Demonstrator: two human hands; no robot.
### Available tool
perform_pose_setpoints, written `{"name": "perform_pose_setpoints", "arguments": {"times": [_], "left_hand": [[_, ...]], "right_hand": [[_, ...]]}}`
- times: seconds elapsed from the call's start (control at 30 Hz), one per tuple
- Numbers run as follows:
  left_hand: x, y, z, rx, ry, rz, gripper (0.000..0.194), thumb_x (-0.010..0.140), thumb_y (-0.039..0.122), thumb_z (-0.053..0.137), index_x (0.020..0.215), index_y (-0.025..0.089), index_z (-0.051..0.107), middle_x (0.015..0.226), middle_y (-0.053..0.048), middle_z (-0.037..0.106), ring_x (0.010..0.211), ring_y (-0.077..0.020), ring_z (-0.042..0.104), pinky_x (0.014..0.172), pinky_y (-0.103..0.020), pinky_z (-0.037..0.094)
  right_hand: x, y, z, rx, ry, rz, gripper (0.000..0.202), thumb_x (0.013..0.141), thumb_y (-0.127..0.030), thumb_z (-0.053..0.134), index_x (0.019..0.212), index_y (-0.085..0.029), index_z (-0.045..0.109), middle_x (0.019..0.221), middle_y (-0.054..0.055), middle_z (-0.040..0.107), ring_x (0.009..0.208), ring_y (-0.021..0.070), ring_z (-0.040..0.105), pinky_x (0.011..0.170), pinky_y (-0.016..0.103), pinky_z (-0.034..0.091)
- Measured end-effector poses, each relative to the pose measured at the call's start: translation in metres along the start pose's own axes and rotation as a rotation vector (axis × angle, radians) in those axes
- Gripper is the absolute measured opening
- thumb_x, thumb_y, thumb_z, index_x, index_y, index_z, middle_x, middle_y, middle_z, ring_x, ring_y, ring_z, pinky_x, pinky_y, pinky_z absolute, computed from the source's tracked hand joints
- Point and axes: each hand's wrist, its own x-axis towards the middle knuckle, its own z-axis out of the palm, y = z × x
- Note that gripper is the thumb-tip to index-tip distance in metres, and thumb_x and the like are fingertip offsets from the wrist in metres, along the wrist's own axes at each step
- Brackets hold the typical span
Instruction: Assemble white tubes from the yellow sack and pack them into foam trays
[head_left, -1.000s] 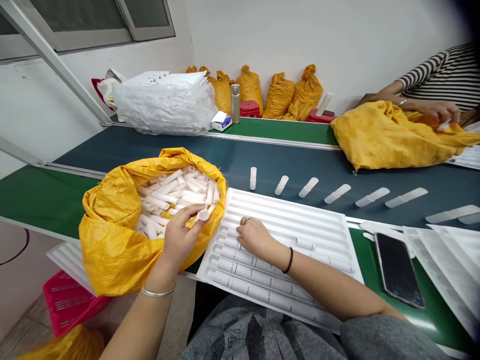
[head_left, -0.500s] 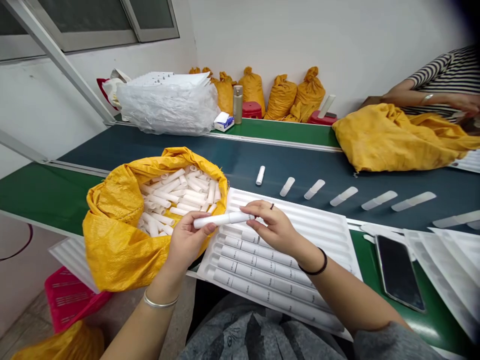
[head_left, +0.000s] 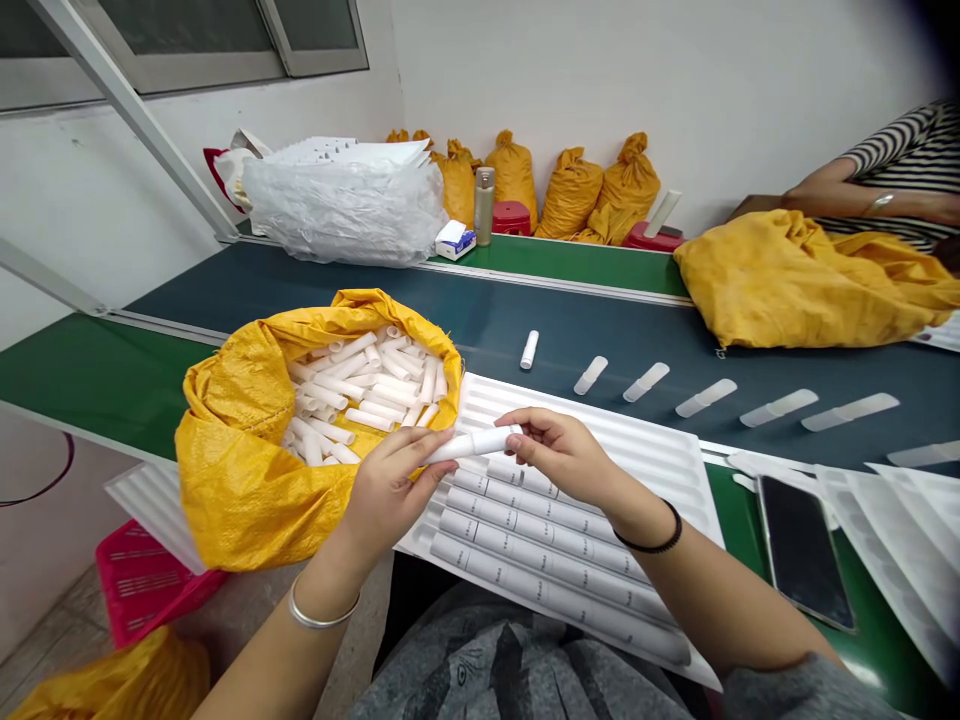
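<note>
Between my two hands is a white tube (head_left: 480,443), held nearly level above a tray. My left hand (head_left: 397,485) grips its left end, with fingers over the top and thumb below. At the right end, the fingertips of my right hand (head_left: 551,450) pinch it. Below lies a white ribbed tray (head_left: 660,455), its nearer grooves filled with rows of white tubes (head_left: 540,550) bearing small dark print. Left of my hands, an open yellow sack (head_left: 247,440) holds many loose plain white tubes (head_left: 375,385).
White pieces (head_left: 705,398) stand in a row along the dark belt (head_left: 480,310). A phone (head_left: 804,550) and stacked trays (head_left: 900,560) lie at right. Behind are a plastic-wrapped bundle (head_left: 345,215) and another yellow sack (head_left: 810,280), near a person in a striped sleeve (head_left: 900,150).
My left hand has slid further over the tube's left end and turned more palm-down. My right hand's fingers have closed more tightly round the right end. The view has shifted slightly.
</note>
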Motion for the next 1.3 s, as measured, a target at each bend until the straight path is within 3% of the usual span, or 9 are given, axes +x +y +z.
{"name": "perform_pose_setpoints", "arguments": {"times": [0.1,0.2,0.4,0.63,0.73,0.8,1.0,1.1,1.3], "left_hand": [[0.000,0.002,0.000,0.023,0.035,0.069,0.030,0.083,0.014,0.064,0.113,0.016,0.063,0.098,-0.006,0.067,0.093,-0.0144,0.061,0.085,-0.023,0.047],[0.001,0.005,-0.001,0.019,0.036,0.066,0.029,0.082,0.014,0.065,0.111,0.015,0.064,0.096,-0.006,0.067,0.090,-0.0142,0.061,0.084,-0.023,0.047],[0.002,0.011,0.000,-0.120,-0.010,-0.108,0.026,0.083,0.020,0.065,0.108,0.016,0.065,0.096,-0.005,0.069,0.089,-0.0147,0.063,0.080,-0.023,0.048],[0.006,0.011,-0.001,-0.315,-0.231,-0.320,0.028,0.084,0.033,0.063,0.109,0.019,0.067,0.098,-0.003,0.071,0.086,-0.0159,0.066,0.074,-0.023,0.049],[0.008,0.012,0.000,-0.245,-0.163,-0.225,0.022,0.086,0.030,0.062,0.105,0.019,0.068,0.089,-0.002,0.070,0.080,-0.0145,0.064,0.072,-0.023,0.048],[0.008,0.012,0.001,-0.154,-0.085,-0.108,0.023,0.085,0.026,0.063,0.106,0.018,0.066,0.088,-0.003,0.069,0.081,-0.0146,0.063,0.074,-0.024,0.048],[0.005,0.011,0.009,0.067,0.016,0.128,0.031,0.085,0.019,0.063,0.116,0.018,0.059,0.091,-0.006,0.068,0.086,-0.0170,0.063,0.080,-0.028,0.050],[0.004,0.014,0.010,0.095,0.012,0.180,0.037,0.084,0.018,0.064,0.121,0.016,0.056,0.092,-0.007,0.067,0.086,-0.0174,0.062,0.080,-0.029,0.050],[-0.004,0.015,0.014,0.060,-0.084,0.145,0.048,0.088,0.021,0.059,0.133,0.017,0.045,0.093,-0.007,0.064,0.085,-0.0170,0.060,0.078,-0.027,0.050]], "right_hand": [[-0.002,-0.003,0.000,0.003,0.004,-0.032,0.030,0.086,-0.036,0.058,0.106,-0.014,0.061,0.074,0.003,0.060,0.061,0.0120,0.053,0.055,0.025,0.046],[-0.005,-0.005,-0.002,-0.147,0.035,-0.159,0.026,0.088,-0.033,0.056,0.107,-0.016,0.062,0.083,0.004,0.063,0.065,0.0125,0.053,0.060,0.026,0.046],[-0.008,-0.008,-0.007,-0.363,0.065,-0.432,0.024,0.092,-0.026,0.053,0.115,-0.021,0.059,0.099,0.007,0.066,0.083,0.0164,0.060,0.076,0.031,0.048],[-0.006,-0.011,-0.007,-0.363,0.023,-0.591,0.027,0.091,-0.019,0.053,0.118,-0.020,0.056,0.100,0.008,0.064,0.094,0.0176,0.060,0.083,0.033,0.049],[-0.007,-0.010,-0.006,-0.386,0.053,-0.537,0.024,0.091,-0.023,0.054,0.114,-0.020,0.058,0.098,0.008,0.066,0.086,0.0167,0.061,0.077,0.031,0.049],[-0.008,-0.009,-0.005,-0.380,0.084,-0.416,0.022,0.090,-0.028,0.055,0.109,-0.019,0.061,0.090,0.006,0.067,0.075,0.0151,0.059,0.069,0.029,0.048],[-0.007,-0.013,0.000,-0.037,0.055,-0.053,0.029,0.086,-0.039,0.058,0.103,-0.016,0.063,0.075,0.002,0.059,0.059,0.0113,0.050,0.052,0.023,0.042],[-0.009,-0.014,0.002,-0.003,0.022,-0.054,0.029,0.086,-0.039,0.059,0.103,-0.016,0.063,0.074,0.002,0.057,0.059,0.0109,0.049,0.052,0.023,0.041],[-0.011,-0.008,0.003,-0.094,-0.087,-0.111,0.029,0.091,-0.038,0.053,0.108,-0.016,0.063,0.079,0.003,0.061,0.061,0.0112,0.050,0.057,0.024,0.042]]}}
